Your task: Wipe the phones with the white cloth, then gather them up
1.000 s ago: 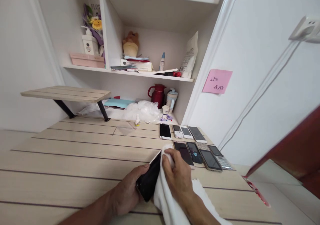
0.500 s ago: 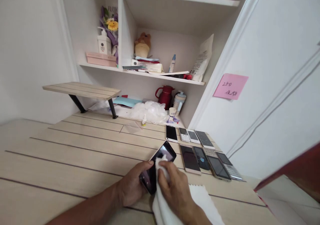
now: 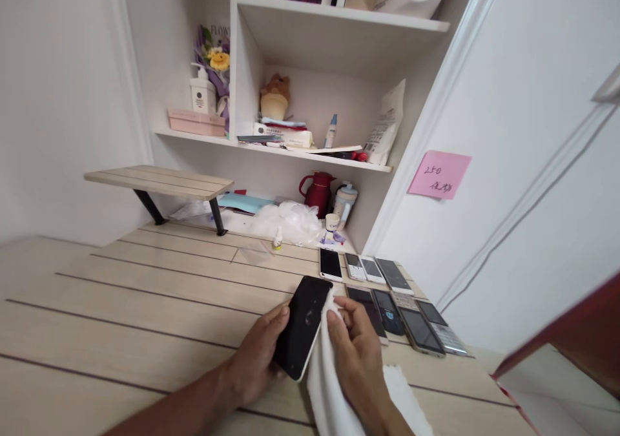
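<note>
My left hand grips a smartphone by its left side, thumb along the edge; the phone is tilted above the table with its dark screen facing me. A small smudge or reflection shows near the middle of the glass. Bunched in my right hand is a white cloth, pinched between thumb and fingers at the phone's right edge. The rest of the cloth hangs down and spreads on the table under my right wrist.
Several phones lie in two rows at the right, among them a white phone and a gold-edged phone. Behind are a small bottle, a clear bag and a wooden riser. A pink note hangs on the wall.
My right hand and the cloth have moved from the front of the screen to the phone's right edge. The phone has turned, so more of its screen shows.
</note>
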Demonstrator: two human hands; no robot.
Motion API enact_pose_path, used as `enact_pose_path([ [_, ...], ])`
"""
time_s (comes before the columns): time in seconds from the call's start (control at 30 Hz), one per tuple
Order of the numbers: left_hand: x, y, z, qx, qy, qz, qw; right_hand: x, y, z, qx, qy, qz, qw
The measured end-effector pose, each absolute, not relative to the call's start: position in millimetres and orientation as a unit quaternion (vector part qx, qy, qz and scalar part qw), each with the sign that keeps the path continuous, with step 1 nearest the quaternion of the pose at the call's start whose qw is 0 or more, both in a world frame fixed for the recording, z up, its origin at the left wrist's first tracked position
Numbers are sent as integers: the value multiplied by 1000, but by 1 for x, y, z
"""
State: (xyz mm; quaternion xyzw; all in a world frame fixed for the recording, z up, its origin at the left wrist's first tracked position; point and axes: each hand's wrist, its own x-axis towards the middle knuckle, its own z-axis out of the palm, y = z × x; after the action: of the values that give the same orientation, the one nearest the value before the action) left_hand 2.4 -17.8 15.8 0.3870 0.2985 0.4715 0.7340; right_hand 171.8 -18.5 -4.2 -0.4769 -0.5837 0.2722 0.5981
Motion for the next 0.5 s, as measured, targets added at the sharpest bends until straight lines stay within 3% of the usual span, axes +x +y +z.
enact_pose_path([
  [0.13,0,-22,15,419,331,445,719,161,-33,-8,-448,-644,226,577],
  [0.5,-2,-19,0,207,229,341,888,147,-52,1,-337,-856,82,384],
])
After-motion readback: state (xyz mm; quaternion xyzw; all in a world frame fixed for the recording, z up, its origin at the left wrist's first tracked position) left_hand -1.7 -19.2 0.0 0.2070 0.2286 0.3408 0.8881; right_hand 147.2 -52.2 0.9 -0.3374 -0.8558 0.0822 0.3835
